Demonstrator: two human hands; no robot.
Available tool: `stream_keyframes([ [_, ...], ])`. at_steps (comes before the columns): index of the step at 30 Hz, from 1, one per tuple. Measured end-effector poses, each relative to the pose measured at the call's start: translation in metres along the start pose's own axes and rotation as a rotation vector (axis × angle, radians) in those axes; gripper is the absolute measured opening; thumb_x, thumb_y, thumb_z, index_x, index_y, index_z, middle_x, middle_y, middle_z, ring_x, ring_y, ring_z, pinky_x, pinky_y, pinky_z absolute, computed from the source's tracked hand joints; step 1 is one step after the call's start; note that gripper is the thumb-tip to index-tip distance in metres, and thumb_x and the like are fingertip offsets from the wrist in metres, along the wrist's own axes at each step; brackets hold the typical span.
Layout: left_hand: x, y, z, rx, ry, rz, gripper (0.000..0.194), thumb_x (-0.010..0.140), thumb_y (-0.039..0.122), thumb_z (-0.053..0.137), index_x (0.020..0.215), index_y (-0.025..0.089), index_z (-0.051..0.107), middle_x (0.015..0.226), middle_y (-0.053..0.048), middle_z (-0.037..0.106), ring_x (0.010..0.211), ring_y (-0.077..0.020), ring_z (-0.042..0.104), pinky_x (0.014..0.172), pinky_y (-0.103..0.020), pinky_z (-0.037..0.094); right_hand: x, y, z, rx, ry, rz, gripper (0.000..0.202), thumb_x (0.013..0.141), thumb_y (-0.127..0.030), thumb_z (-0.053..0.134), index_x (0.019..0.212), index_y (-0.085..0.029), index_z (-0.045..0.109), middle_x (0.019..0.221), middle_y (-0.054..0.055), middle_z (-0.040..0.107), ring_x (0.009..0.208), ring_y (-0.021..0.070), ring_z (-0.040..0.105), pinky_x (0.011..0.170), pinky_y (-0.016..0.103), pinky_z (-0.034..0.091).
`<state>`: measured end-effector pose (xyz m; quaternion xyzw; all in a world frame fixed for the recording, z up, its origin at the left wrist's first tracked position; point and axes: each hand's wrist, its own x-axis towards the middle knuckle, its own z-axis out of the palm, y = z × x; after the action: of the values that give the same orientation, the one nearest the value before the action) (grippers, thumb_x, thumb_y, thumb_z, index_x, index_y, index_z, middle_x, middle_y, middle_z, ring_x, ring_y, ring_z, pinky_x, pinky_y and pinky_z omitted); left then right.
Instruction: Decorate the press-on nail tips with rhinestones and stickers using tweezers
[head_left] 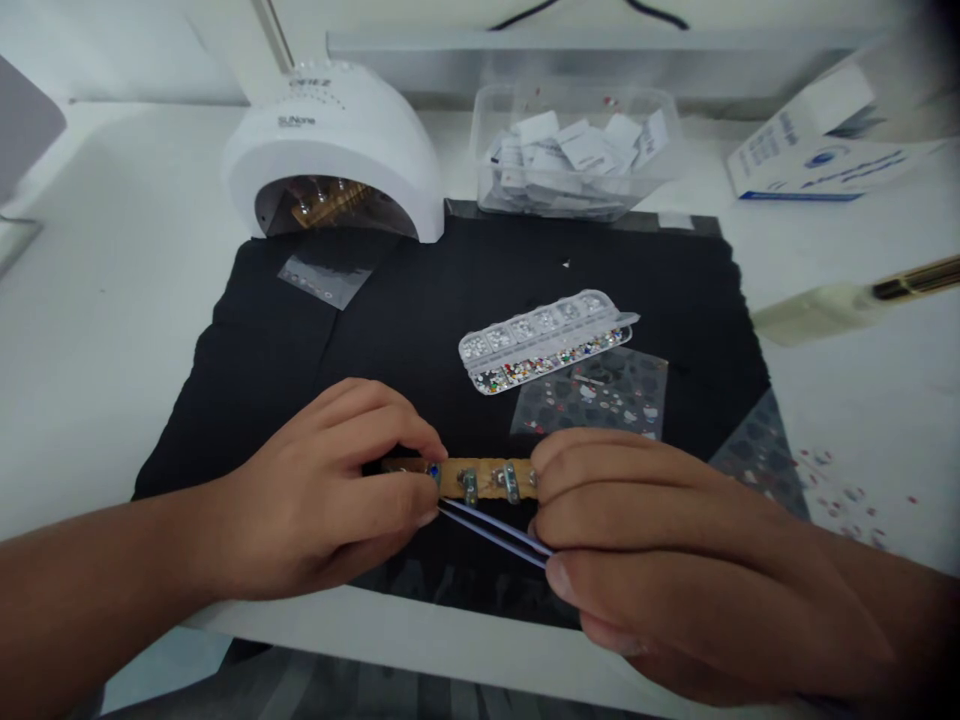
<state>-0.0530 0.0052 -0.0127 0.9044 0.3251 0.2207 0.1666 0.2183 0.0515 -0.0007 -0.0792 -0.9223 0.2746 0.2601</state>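
Note:
My left hand (367,490) is closed at the left part of a narrow wooden strip (487,466), thumb and index finger pinching beside a blue stone (434,470). Small decorated false nails (511,482) stand in a row along the strip. Between the thumb and fingers of my right hand (660,540) is a pair of tweezers (495,530), its tips pointing left, close to my left thumb. My right fingers also cover the strip's right end. Whether the tweezer tips hold anything is hidden.
Beyond my hands, an open rhinestone case (547,340) lies on a black cloth (390,330) near a sticker sheet (592,395). A white nail lamp (330,150), a clear tub (577,190) of paper cards and a box (810,160) stand behind. A brush-like handle (825,310) is at right.

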Motion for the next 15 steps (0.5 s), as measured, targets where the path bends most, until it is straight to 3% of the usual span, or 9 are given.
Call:
stream_keyframes([
  [15, -0.0014, 0.0002, -0.0004, 0.001, 0.013, 0.014, 0.012, 0.090, 0.009, 0.060, 0.096, 0.020, 0.062, 0.109, -0.008, 0.063, 0.101, -0.0236, 0.058, 0.085, -0.042, 0.049, -0.0015, -0.0003, 0.0013, -0.012, 0.015, 0.005, 0.009, 0.097, -0.018, 0.056, 0.090, -0.020, 0.063, 0.081, 0.001, 0.076, 0.082, 0.0157, 0.072, 0.087, 0.034, 0.063],
])
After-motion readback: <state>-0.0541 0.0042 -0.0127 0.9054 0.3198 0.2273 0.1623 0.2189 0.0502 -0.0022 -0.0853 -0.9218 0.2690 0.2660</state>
